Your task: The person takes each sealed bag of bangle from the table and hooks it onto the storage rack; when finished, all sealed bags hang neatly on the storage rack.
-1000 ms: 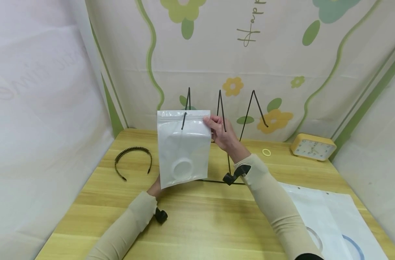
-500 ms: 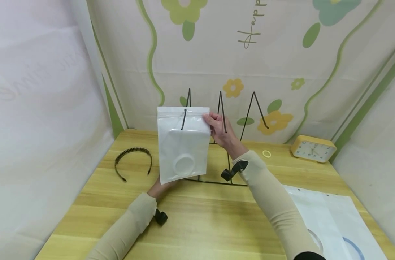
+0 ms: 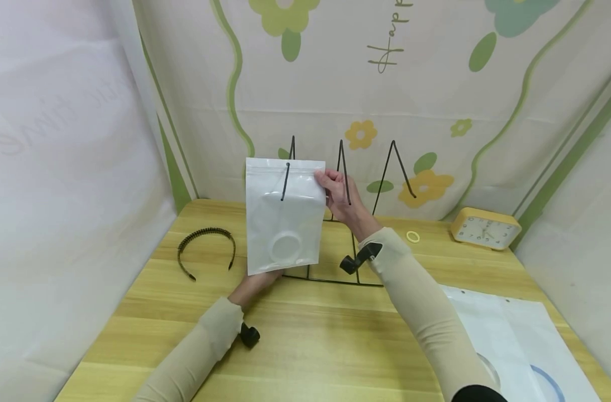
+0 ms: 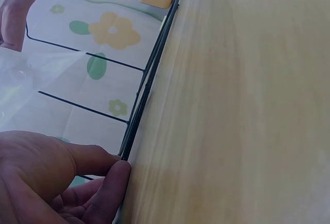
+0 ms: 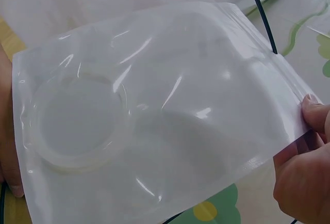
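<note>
A white zip bag (image 3: 265, 218) hangs on the left prong (image 3: 285, 181) of a black wire rack (image 3: 330, 281), the prong passing through the hole near its top. A flat ring (image 5: 121, 126) shows through the bag's lower part. My right hand (image 3: 344, 198) pinches the bag's upper right edge between thumb and fingers. Low at the table, my left hand (image 3: 259, 285) is partly hidden behind the bag. In the left wrist view, thumb and forefinger of the left hand (image 4: 62, 177) pinch the rack's base wire (image 4: 149, 81).
A dark coiled headband (image 3: 205, 230) lies left of the bag. Beyond the right arm are a yellow ring (image 3: 413, 237) and a yellow clock (image 3: 486, 229). White bags (image 3: 521, 318) with rings inside lie at the table's right. A printed cloth (image 3: 310, 89) hangs behind.
The bag, held by my right hand, has slid up and back along the left prong. More of my left hand and of the base wire shows below it.
</note>
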`<control>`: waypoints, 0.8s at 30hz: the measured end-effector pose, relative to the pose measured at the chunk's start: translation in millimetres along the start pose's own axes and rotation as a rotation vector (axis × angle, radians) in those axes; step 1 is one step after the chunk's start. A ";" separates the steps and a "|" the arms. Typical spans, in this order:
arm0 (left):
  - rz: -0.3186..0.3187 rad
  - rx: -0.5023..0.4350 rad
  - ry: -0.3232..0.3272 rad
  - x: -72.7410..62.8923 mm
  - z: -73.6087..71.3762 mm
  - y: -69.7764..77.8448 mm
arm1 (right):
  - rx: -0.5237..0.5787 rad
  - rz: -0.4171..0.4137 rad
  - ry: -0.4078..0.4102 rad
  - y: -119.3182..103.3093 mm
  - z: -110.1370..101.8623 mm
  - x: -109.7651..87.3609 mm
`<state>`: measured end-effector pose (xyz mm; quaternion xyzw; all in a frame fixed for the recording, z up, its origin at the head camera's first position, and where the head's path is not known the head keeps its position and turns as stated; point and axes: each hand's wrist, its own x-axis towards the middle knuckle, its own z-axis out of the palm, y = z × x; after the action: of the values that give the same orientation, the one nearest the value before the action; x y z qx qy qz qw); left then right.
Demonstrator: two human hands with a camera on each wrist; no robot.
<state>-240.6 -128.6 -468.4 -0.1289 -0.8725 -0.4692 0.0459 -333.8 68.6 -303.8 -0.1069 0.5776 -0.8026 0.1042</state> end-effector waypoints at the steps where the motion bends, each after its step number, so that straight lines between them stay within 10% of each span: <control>1: 0.010 -0.006 0.019 0.0 0.6 -0.8 | 0.004 0.005 0.006 -0.3 0.2 0.4; 6: 0.066 -0.049 0.150 1.9 5.3 -6.4 | -0.023 0.009 0.041 -2.3 0.2 1.6; 24: -0.214 0.059 0.020 9.7 4.9 -4.8 | -0.051 -0.010 0.081 -7.6 0.6 14.6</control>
<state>-251.0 -125.3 -473.0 -0.0288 -0.8942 -0.4467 0.0077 -348.0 66.2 -295.7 -0.0798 0.6009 -0.7919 0.0741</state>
